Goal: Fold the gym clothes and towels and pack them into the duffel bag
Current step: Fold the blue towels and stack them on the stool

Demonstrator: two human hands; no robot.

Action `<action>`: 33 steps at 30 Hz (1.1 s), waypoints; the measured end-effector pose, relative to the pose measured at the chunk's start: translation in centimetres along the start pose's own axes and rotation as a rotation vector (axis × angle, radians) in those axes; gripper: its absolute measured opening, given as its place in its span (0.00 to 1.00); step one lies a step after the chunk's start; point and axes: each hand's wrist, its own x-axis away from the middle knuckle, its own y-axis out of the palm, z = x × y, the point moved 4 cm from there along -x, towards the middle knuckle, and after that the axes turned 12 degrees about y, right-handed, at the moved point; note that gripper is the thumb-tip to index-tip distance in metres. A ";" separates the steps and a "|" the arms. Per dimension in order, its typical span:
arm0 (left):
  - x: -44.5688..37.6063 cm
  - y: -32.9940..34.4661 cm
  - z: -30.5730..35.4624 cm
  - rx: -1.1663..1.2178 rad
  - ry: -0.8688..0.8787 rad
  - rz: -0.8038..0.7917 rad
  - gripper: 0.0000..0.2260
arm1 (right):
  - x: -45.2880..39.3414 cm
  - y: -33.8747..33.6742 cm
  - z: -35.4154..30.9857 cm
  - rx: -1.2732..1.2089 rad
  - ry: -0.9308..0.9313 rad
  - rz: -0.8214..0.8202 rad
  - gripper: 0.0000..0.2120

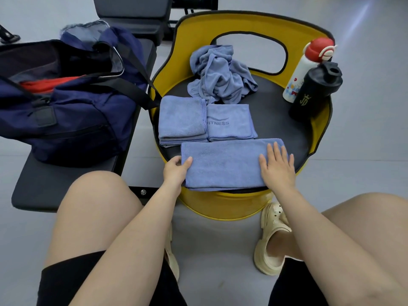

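A long, half-folded blue towel (223,164) lies across the front of the yellow barrel seat (225,206). My left hand (175,172) pinches its left end, thumb on top. My right hand (278,167) lies flat on its right part with fingers spread. Behind it sit two folded blue towels side by side, a plain one (182,119) and one printed FITNESS (229,122). A crumpled blue towel (220,78) is heaped at the back of the seat. The navy duffel bag (72,111) stands open on the black bench at left, with red cloth (47,83) inside.
A white bottle with a red cap (306,71) and a black shaker bottle (315,93) stand on the seat's right side. The black bench (55,184) holds the bag. My knees and beige clogs (272,237) are below the seat. Grey floor lies around.
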 end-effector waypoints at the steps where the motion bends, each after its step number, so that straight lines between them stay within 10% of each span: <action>1: 0.0 -0.1 0.2 0.013 0.013 0.022 0.03 | 0.2 -0.2 -0.4 -0.011 -0.027 0.018 0.28; 6: -0.2 -1.0 2.0 0.096 0.090 0.082 0.05 | 2.7 0.9 -4.6 -0.002 -0.346 -0.054 0.26; 16: 0.0 -0.7 5.5 0.174 0.207 0.067 0.04 | 4.2 2.0 -8.2 0.060 -0.303 -0.115 0.28; 24: 0.6 3.8 6.2 -0.025 0.330 -0.145 0.09 | 5.0 -2.6 -11.2 -0.960 -0.138 -0.375 0.16; 33: 1.6 5.4 4.8 -0.315 0.332 -0.304 0.18 | 3.2 -2.1 -9.1 -1.023 0.026 -0.495 0.12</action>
